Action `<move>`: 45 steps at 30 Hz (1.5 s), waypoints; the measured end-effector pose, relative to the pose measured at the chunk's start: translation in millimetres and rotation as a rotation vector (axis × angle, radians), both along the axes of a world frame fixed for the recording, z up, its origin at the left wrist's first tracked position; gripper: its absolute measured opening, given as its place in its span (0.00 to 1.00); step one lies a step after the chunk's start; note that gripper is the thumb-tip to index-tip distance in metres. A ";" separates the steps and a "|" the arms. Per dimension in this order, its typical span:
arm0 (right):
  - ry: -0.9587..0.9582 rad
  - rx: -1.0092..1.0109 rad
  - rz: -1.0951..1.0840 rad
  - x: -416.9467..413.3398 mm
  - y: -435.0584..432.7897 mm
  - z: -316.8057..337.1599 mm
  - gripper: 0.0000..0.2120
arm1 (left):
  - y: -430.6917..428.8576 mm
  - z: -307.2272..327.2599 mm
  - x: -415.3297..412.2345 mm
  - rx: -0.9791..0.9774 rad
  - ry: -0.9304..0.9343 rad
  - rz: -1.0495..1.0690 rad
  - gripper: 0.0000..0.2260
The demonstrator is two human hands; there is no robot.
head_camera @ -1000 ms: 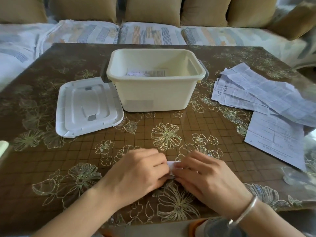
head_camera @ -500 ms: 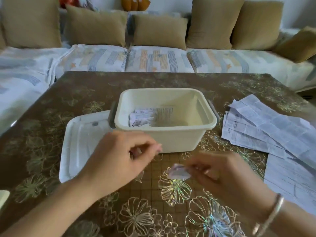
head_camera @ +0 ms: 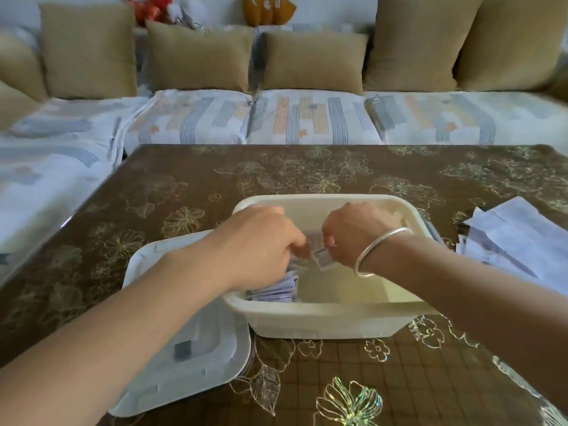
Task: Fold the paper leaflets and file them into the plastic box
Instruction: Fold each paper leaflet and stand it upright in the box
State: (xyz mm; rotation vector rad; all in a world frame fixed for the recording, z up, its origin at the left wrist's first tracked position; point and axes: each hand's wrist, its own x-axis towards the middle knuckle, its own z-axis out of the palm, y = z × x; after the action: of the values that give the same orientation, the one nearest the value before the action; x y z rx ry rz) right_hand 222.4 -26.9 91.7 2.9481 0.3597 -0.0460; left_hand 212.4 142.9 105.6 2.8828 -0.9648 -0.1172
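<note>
Both hands are in the open box (head_camera: pixel 322 306) on the bench (head_camera: pixel 338 173). The right hand (head_camera: pixel 356 232) has a bracelet (head_camera: pixel 378 250) on its wrist. Its fingers (head_camera: pixel 328 238) pinch a small folded leaflet (head_camera: pixel 323 260) and hold it low inside the box. The left hand (head_camera: pixel 258 241) is just beside it, curled down over the pile of folded leaflets (head_camera: pixel 276 291) in the box's left side. I cannot tell if it holds any. The lid (head_camera: pixel 184 364) lies flat left of the box. Loose leaflets (head_camera: pixel 516 238) lie on the right.
</note>
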 end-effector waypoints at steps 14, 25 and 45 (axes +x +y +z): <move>-0.014 0.212 0.145 2.3 3.8 -6.1 0.09 | 3.1 -2.1 2.0 0.346 0.011 0.014 0.10; -0.010 0.198 0.145 11.9 17.3 -14.5 0.09 | 5.6 -8.3 10.3 0.277 0.033 -0.029 0.16; 0.174 0.339 0.088 -0.3 32.2 -13.3 0.08 | 22.3 2.9 10.7 -0.094 -0.001 0.063 0.16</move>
State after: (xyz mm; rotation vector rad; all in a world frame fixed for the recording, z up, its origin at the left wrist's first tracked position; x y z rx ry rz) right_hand 222.1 5.4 78.3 3.2666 0.5738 -0.2558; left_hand 223.2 165.2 108.6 2.8236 -0.8548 -0.0634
